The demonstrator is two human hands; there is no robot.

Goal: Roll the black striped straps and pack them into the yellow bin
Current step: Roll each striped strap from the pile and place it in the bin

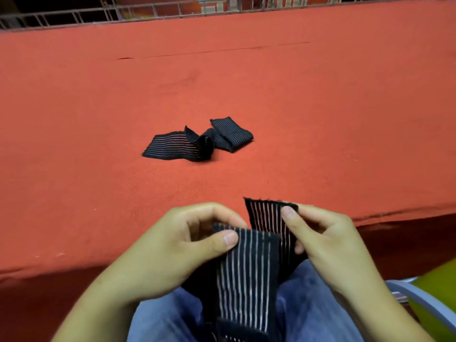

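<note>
A black strap with thin pale stripes [246, 267] hangs over my lap, held up near the table's front edge. My left hand [172, 248] pinches its folded upper edge between thumb and fingers. My right hand [325, 238] pinches the strap's free end, which stands upright. A second black striped strap [197, 143] lies loose and crumpled on the red table [98, 119], farther out, touched by neither hand. The yellow bin [436, 290] shows only as a corner at the lower right, beside my right forearm.
The red cloth-covered table stretches wide to a metal railing [148, 11] along its far edge. A grey-blue rim [419, 299] runs along the yellow bin at the lower right. My legs in blue jeans [315, 317] lie under the held strap.
</note>
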